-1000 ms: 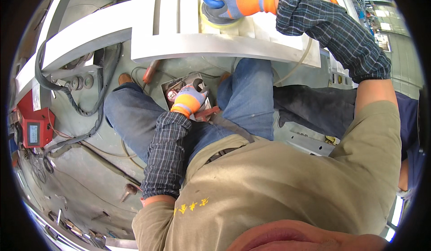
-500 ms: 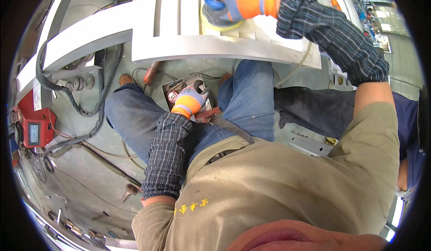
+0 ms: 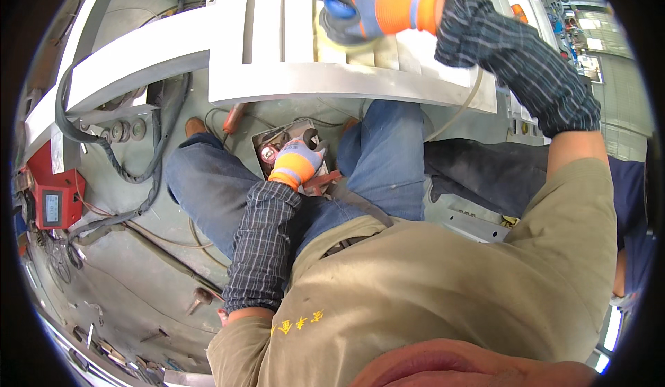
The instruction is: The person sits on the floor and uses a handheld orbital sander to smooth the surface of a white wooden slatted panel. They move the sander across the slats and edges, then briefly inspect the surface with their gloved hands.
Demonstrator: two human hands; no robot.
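Closest to the camera there's a tan shirt [image 3: 415, 283] and jeans [image 3: 215, 172]. The left hand [image 3: 298, 160] is down between the knees in an orange and grey-blue glove, over an open tool box [image 3: 260, 137]. Thumb and forefinger look a bit apart, the other fingers are mostly hidden, so I can't tell if they're pinching anything. Right beside those fingers, on their left, is a round red-and-white item [image 3: 269, 153] in the box, and just behind them a red tool [image 3: 322, 181]. An orange-red handle [image 3: 234, 119] is on the floor, ahead and left of the same fingers.

Further out, the right hand [image 3: 381, 2] in a matching glove has its fingers wrapped around a blue-and-black sander [image 3: 338, 8]. That sits under the fingers, over the slatted top of a pale metal frame [image 3: 346, 78]; its underside is too washed out to read. A thin hose [image 3: 463, 106] hangs off to the right of those fingers.

Well left of the left fingers: a red box with a screen [image 3: 62, 203]. Well right of them: another person's dark trouser leg [image 3: 485, 172].
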